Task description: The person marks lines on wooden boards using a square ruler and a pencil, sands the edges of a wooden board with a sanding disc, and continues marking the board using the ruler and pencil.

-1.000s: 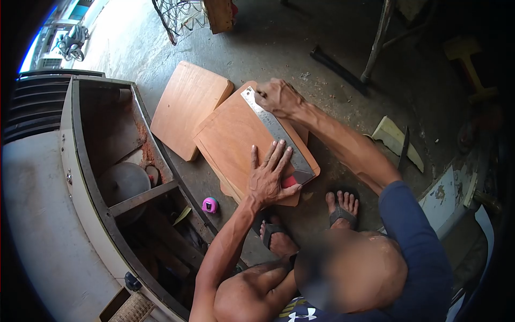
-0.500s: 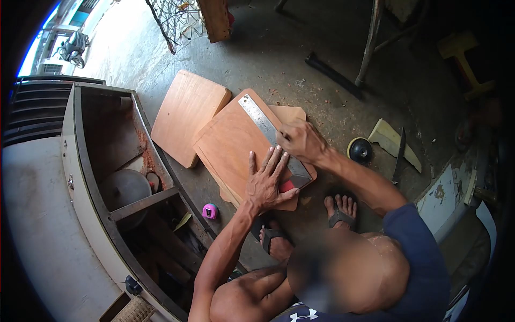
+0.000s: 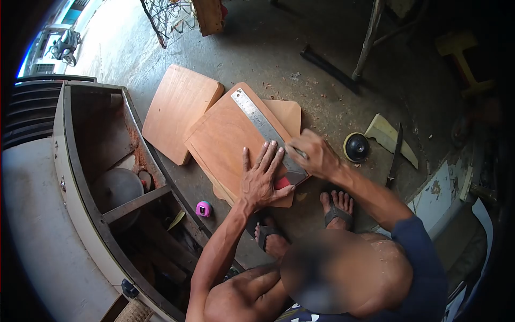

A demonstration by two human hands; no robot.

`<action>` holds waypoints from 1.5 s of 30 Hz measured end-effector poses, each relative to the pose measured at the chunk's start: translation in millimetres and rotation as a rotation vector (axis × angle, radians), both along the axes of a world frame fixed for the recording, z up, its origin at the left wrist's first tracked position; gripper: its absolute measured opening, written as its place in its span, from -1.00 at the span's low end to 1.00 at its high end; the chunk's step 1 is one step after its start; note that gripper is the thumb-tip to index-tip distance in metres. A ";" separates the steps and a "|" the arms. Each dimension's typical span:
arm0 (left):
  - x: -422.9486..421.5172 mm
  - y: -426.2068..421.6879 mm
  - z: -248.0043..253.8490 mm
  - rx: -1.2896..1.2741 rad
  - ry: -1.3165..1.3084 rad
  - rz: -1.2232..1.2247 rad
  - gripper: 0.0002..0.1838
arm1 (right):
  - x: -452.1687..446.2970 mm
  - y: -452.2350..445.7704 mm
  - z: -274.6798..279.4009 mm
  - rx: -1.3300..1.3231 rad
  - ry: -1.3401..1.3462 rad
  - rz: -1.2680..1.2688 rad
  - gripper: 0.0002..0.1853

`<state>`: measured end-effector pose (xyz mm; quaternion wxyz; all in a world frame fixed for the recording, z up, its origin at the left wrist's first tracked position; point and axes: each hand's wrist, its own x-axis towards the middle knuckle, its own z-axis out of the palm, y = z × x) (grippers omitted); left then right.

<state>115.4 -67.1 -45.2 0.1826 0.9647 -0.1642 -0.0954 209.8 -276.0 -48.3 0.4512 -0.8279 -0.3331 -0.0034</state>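
A wooden board (image 3: 217, 139) with rounded corners lies at a slant on other wood pieces. Along its right side rests a steel ruler (image 3: 250, 111), with a darker end near my body. My left hand (image 3: 260, 180) is open, its fingers spread flat over the board and the ruler's lower part. A red patch (image 3: 281, 183) shows beside its thumb. At the ruler's outer edge, my right hand (image 3: 314, 155) is closed in a pinch; what its fingers hold is too small to name.
Another wooden board (image 3: 179, 112) lies behind on the left. On the floor are a pink tape measure (image 3: 203, 209), a round black pad (image 3: 357, 147), a long blade (image 3: 396, 152) and a dark bar (image 3: 330, 70). An open metal cabinet (image 3: 102, 214) flanks the left.
My right hand has moved down along the ruler's edge, toward my body. My left hand stays flat on the board and ruler. The whole view has shifted slightly.
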 end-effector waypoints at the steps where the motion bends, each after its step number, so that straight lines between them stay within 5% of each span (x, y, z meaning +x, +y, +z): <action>1: 0.3 0.3 0.8 -0.006 -0.002 -0.001 0.12 | -24.8 -19.8 3.6 -0.011 0.050 0.009 -0.86; 6: -1.0 -1.6 0.3 0.000 -0.017 -0.007 0.11 | -54.2 -41.5 19.9 -0.072 0.086 0.002 -0.88; 14: 0.0 -0.4 2.0 -0.028 -0.013 -0.008 0.11 | 117.3 106.5 -42.2 0.026 -0.091 -0.016 -0.76; 17: 0.8 -0.3 0.2 -0.025 -0.020 -0.008 0.11 | 151.5 139.0 -43.1 -0.037 0.096 -0.049 -0.75; 19: -2.0 0.0 0.4 -0.031 -0.022 -0.014 0.11 | 151.1 137.9 -44.7 0.045 -0.078 -0.067 -0.73; 26: -2.7 0.6 -3.3 -0.035 -0.066 0.003 0.11 | -45.5 -36.3 18.9 -0.057 0.070 0.023 -0.87; 32: -27.1 -19.1 -0.8 -0.072 -0.062 0.101 -0.01 | -102.4 -76.7 57.1 0.026 0.140 -0.331 -0.76; 35: -61.7 -40.4 -9.5 -0.031 -0.217 0.282 -0.22 | -98.3 -82.4 52.7 -0.008 0.611 -0.447 -0.71; 39: -78.1 -37.8 -12.6 -0.060 -0.300 0.319 -0.31 | -78.0 -69.9 42.1 -0.062 0.572 -0.341 -0.72; 41: -84.1 -35.4 -3.3 -0.154 -0.278 0.327 -0.38 | -67.5 -58.7 35.9 -0.066 0.202 -0.238 -0.73; 45: -138.9 -19.0 16.4 -0.230 -0.172 0.385 -0.38 | -61.5 -50.6 44.7 -0.074 0.238 -0.232 -0.75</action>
